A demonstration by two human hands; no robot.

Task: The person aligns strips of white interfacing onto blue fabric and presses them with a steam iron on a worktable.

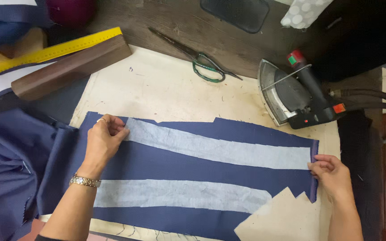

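Both hands pinched the navy blue fabric panel — left hand and right hand gripped opposite ends; even tension would keep its 2 pale grey interfacing strips flat.

Navy fabric and dark pad run off frame

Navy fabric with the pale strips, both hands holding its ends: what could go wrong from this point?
1. The left hand and right hand pinch the upper pale strip at its ends; uneven pull might skew it on the navy fabric.
2. The iron rests close to the fabric's far edge; a tug could drag cloth against it.
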